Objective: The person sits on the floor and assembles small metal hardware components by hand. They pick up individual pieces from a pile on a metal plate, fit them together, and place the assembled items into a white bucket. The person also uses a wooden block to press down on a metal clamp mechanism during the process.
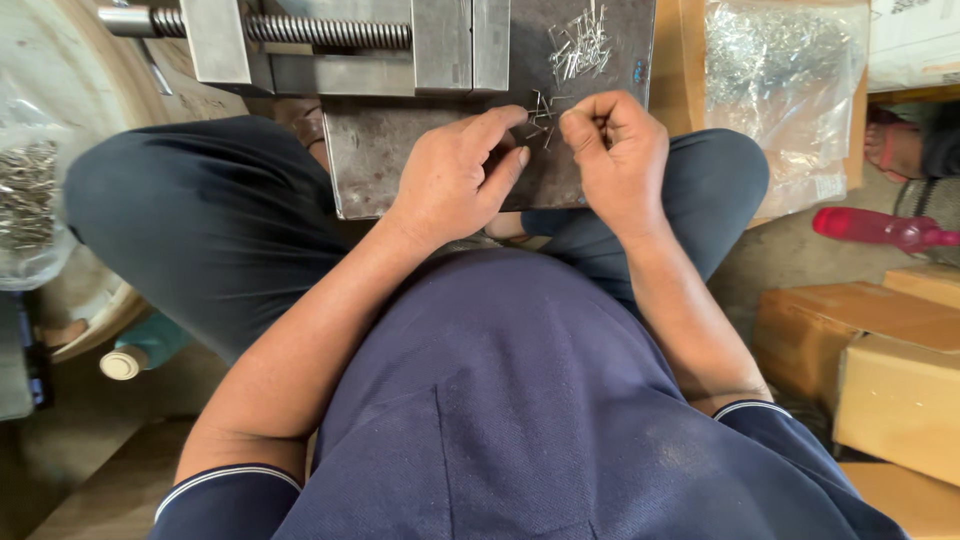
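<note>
Small thin metal pins (541,117) lie between my two hands on a grey steel vise block (375,160). My left hand (455,175) pinches at them with forefinger and thumb. My right hand (620,150) has its fingers curled closed on a few of the pins. A larger loose pile of the same pins (580,45) sits farther back on the block. I sit cross-legged in dark trousers with the block between my knees.
The vise's threaded screw (325,30) and jaws (445,45) are at the top. A clear bag of metal parts (785,85) lies at right, another bag (25,200) at left. Cardboard boxes (880,370) and a pink bottle (875,228) stand at right. Another person's sandalled foot (895,145) shows at upper right.
</note>
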